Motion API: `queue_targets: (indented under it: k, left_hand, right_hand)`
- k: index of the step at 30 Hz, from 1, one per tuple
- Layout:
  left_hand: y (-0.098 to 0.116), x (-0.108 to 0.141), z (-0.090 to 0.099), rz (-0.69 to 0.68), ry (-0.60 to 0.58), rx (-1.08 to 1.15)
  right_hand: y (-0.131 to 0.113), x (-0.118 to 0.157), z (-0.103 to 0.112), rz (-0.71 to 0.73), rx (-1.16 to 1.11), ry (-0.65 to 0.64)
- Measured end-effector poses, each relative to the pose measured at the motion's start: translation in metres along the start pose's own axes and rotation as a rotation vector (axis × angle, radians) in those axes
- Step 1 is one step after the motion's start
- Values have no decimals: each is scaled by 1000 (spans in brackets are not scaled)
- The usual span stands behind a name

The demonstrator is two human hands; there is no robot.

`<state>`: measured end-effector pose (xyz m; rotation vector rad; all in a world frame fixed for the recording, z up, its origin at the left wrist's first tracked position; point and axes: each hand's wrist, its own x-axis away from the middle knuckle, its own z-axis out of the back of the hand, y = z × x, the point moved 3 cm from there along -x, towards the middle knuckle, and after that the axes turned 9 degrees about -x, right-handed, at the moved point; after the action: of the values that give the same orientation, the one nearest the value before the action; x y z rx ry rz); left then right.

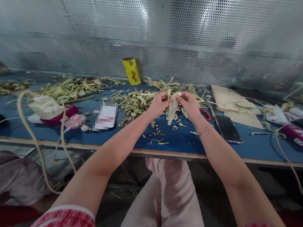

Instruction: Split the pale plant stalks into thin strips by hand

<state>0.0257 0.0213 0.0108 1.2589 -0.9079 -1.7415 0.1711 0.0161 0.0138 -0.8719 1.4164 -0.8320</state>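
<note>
While a perforated metal panel (161,24) backs your blue table (118,140), curled leafy scraps (133,106) lie heaped by your left hand (159,101). It and your right hand (189,103) pinch over the table. The white card (106,116) is pixelated; lettering on the yellow tube (131,71) is too small to read. In both hands' pinch hangs a pale limp strip (171,114), top partly hidden.

- Panel (160,31) behind the table (183,146)
- Tube (132,73) on the table's far side
- Leaf pile (133,103) left of and behind the left hand (160,102) and right hand (190,103)
- Strip (171,115) between both hands
- Phone (229,129) right of them, sheets (233,103) beyond it
</note>
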Motion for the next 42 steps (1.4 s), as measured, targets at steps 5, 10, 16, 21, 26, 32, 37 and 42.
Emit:
queue_targets:
  k: [5,10,16,21,26,32,37,42]
  left_hand:
    - [-2,3,-8,72,-149,10]
    - [-12,-2,-6,117,-62,21]
    - [-14,-2,0,122,58,52]
    - [-9,0,-2,221,62,179]
    - [-12,-1,-1,278,107,262]
    - [-17,-4,4,322,185,316]
    - [-18,-6,9,335,255,316]
    - [-16,-7,13,249,310,99]
  right_hand:
    - [1,-2,0,-5,27,-6]
    - [1,-1,-2,-71,-4,-12]
    - [1,4,-6,-150,27,-81]
    - [3,3,-5,-130,-4,-84]
    - [7,-1,-3,-117,-54,-34]
    - [4,0,-6,-23,-174,-120]
    - [0,4,-5,-50,-261,-143]
    - [2,3,-6,-92,-202,-91]
